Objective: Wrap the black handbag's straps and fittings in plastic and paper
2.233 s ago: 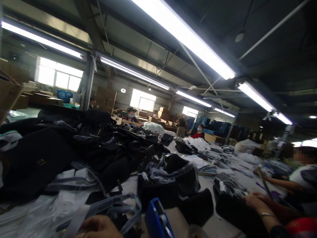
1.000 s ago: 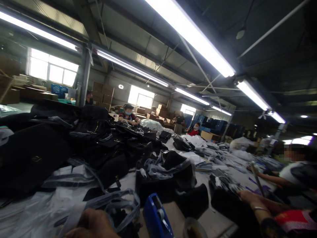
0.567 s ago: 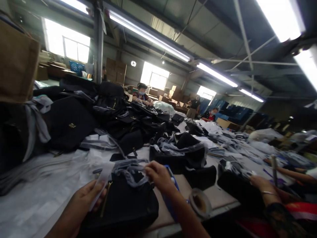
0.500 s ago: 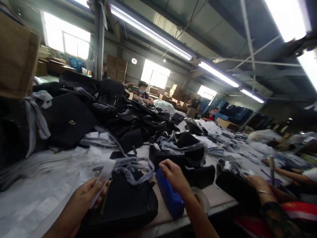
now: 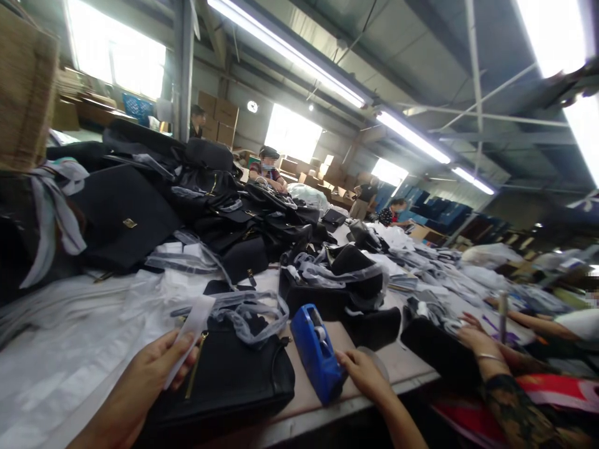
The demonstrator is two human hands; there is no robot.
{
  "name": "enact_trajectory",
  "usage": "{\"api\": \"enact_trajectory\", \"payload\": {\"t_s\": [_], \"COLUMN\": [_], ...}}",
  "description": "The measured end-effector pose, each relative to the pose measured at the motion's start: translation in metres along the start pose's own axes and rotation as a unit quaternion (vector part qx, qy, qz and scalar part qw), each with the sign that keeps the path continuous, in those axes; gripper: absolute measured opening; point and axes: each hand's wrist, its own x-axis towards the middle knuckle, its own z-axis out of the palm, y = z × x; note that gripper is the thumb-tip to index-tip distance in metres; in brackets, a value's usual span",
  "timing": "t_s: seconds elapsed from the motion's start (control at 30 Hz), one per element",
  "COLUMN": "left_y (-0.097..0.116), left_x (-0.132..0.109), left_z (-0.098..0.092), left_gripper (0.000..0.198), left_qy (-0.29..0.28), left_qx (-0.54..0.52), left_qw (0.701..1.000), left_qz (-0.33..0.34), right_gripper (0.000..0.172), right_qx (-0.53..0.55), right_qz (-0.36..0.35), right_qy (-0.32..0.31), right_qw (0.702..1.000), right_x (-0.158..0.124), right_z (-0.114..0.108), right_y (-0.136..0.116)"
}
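My left hand [image 5: 154, 368] pinches a whitish, translucent strip [image 5: 195, 321] between thumb and fingers. Beneath and beside it lies a black handbag [image 5: 243, 374] with a gold zip, its straps wrapped in clear plastic [image 5: 262, 318]. To the bag's right stands a blue tape dispenser [image 5: 313, 358] with a small roll inside. The closed fingertips of my right hand [image 5: 367, 374] are at the dispenser's near right end; whatever they pinch is too small to make out. Partly behind that hand is a roll of tape [image 5: 377, 362].
Black bags [image 5: 126, 218] are heaped at the left and centre. White sheeting [image 5: 84, 337] covers the table's left side. A co-worker's hands [image 5: 472, 340] are at another black bag [image 5: 435, 349] on the right. The table's front edge [image 5: 309, 421] runs close by.
My right hand has moved down and right, from over the dispenser's far end to its near right end, uncovering the dispenser's roll. My left hand still holds the strip.
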Motion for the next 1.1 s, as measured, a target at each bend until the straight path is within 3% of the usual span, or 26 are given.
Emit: {"api": "enact_trajectory", "payload": {"t_s": [0.37, 0.6, 0.9, 1.1], "left_y": [0.003, 0.003, 0.003, 0.002], "left_x": [-0.002, 0.0, -0.001, -0.001], "left_z": [0.001, 0.001, 0.001, 0.001], "left_gripper": [0.044, 0.049, 0.046, 0.046], "left_qy": [0.004, 0.008, 0.005, 0.013], "left_qx": [-0.003, -0.006, -0.011, -0.011], "left_qw": [1.0, 1.0, 1.0, 1.0], "left_qz": [-0.012, -0.018, -0.014, -0.011], "right_gripper": [0.041, 0.039, 0.053, 0.056], "right_qx": [0.19, 0.262, 0.34, 0.349], "right_qz": [-0.005, -0.01, 0.077, 0.081], "right_qy": [-0.038, -0.036, -0.071, -0.064], "right_qw": [0.981, 0.964, 0.935, 0.931], "right_x": [0.001, -0.011, -0.035, -0.04], "right_z": [0.017, 0.001, 0.019, 0.02], "right_y": [0.02, 0.02, 0.028, 0.025]}}
